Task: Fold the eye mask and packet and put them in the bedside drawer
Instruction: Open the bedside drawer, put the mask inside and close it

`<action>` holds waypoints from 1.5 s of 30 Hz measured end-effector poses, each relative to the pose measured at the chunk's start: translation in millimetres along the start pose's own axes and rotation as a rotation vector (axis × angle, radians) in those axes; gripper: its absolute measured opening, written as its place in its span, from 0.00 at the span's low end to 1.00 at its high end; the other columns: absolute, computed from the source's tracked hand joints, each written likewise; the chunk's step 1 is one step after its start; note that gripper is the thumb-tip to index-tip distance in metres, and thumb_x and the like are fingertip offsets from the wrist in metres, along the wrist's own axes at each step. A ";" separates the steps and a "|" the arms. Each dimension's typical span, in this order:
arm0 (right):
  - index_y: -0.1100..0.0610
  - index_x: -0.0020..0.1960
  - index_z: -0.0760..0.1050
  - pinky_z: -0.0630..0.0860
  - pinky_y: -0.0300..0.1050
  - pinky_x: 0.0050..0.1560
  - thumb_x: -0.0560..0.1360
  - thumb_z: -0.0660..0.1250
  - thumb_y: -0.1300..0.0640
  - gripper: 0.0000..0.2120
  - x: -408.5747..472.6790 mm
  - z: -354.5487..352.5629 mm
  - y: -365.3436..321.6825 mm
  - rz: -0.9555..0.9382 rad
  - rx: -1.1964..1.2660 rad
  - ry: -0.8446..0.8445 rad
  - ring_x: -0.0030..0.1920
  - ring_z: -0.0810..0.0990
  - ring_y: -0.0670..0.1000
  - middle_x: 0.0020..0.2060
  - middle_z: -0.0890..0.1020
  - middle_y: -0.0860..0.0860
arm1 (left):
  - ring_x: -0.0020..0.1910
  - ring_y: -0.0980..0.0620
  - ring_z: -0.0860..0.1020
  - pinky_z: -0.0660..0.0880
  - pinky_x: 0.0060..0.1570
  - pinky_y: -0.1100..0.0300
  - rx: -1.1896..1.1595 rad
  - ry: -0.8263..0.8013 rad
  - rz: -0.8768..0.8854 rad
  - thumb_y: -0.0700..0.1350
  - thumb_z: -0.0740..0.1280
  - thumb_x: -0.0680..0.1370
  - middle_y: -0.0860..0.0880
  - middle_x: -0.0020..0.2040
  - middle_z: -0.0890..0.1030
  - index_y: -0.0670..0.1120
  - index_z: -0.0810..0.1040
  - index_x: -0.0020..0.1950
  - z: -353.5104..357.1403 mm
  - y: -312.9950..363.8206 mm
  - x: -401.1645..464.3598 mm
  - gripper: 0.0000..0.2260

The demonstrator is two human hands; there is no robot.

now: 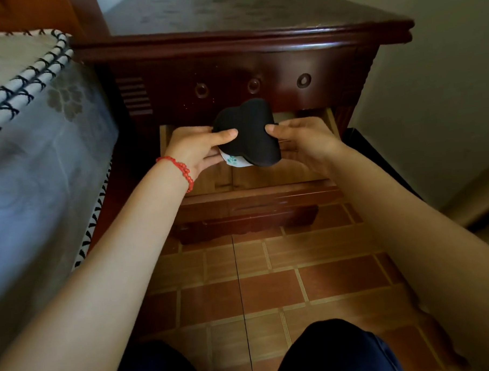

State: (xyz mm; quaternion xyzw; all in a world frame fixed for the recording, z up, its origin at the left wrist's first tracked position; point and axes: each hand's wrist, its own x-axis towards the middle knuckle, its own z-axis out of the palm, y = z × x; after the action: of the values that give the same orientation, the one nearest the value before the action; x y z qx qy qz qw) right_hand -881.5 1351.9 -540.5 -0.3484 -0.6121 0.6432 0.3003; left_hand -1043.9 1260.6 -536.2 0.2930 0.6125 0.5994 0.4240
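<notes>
Both hands up over the open drawer (265, 174) of the dark wood nightstand (259, 41). Folded black eye mask (248, 134) held between them, above the drawer's back half, nearer its left side than right. Not resting on the drawer floor as far as can be seen.

L hand (192, 149): grasping the mask's left edge, thumb on top, fingers curled underneath. Same hand also has the white packet (234, 160) w/ green print, tucked under the mask, only its lower-left corner peeking out. Red bead bracelet (182, 169) on L wrist.

R hand (300, 139): pinching the mask's right edge, thumb on top, other fingers below and mostly hidden.

Drawer is the lower one, pulled out toward the person, light wood inside; bare floor visible at its front edge. Upper drawer front (250, 84) closed, three round knobs in a row.

Bed (39, 138) w/ pale floral cover and black-white trim along the nightstand's left side, just beside it. Reddish tile floor (270, 282) below. Person's knees in dark trousers (329, 350) at bottom edge. Pale wall (443, 78) to the right.
</notes>
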 end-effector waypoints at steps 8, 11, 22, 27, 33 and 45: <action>0.59 0.42 0.77 0.79 0.40 0.37 0.71 0.71 0.61 0.03 29.3 -9.4 18.6 0.144 -0.151 0.011 0.44 0.83 0.51 0.43 0.82 0.54 | 0.53 0.45 0.79 0.78 0.32 0.61 0.161 0.009 -0.166 0.36 0.73 0.68 0.39 0.62 0.76 0.38 0.68 0.65 3.4 -13.4 37.1 0.28; 0.59 0.45 0.77 0.79 0.39 0.38 0.72 0.69 0.63 0.03 34.6 -11.4 25.5 0.225 -0.218 -0.018 0.46 0.81 0.51 0.45 0.82 0.53 | 0.54 0.44 0.78 0.77 0.41 0.56 0.232 -0.009 -0.222 0.34 0.73 0.68 0.39 0.63 0.74 0.38 0.66 0.68 5.4 -24.6 46.2 0.31; 0.65 0.59 0.73 0.76 0.46 0.51 0.73 0.68 0.63 0.15 38.4 -6.2 35.7 0.330 -0.419 -0.002 0.52 0.80 0.56 0.55 0.80 0.60 | 0.59 0.42 0.76 0.76 0.38 0.60 0.431 0.042 -0.199 0.37 0.75 0.66 0.39 0.65 0.73 0.36 0.67 0.66 4.1 -48.2 62.3 0.32; 0.65 0.57 0.74 0.77 0.46 0.51 0.73 0.69 0.62 0.14 36.2 -9.8 34.9 0.299 -0.419 0.020 0.51 0.80 0.55 0.54 0.80 0.60 | 0.61 0.42 0.75 0.76 0.47 0.57 0.471 0.061 -0.148 0.40 0.75 0.66 0.39 0.65 0.73 0.37 0.68 0.66 3.3 -51.2 64.5 0.31; 0.64 0.55 0.74 0.80 0.41 0.41 0.72 0.70 0.62 0.13 31.3 -14.8 27.1 0.246 -0.348 0.083 0.41 0.81 0.50 0.46 0.81 0.57 | 0.59 0.44 0.76 0.75 0.47 0.59 0.400 0.081 -0.105 0.39 0.74 0.67 0.40 0.61 0.76 0.39 0.74 0.60 2.4 -45.6 61.0 0.23; 0.59 0.47 0.76 0.79 0.38 0.44 0.73 0.69 0.60 0.05 2.4 -11.6 15.1 0.119 -0.156 0.128 0.45 0.83 0.49 0.45 0.82 0.55 | 0.47 0.50 0.80 0.77 0.47 0.61 0.246 0.101 0.095 0.39 0.73 0.69 0.41 0.52 0.80 0.39 0.77 0.57 -0.5 -35.4 33.9 0.17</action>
State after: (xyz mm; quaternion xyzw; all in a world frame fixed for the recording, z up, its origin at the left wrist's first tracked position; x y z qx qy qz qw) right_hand -872.8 1359.4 -555.8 -0.4468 -0.6182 0.5866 0.2722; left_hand -1054.9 1285.8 -576.7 0.3408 0.6874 0.5531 0.3248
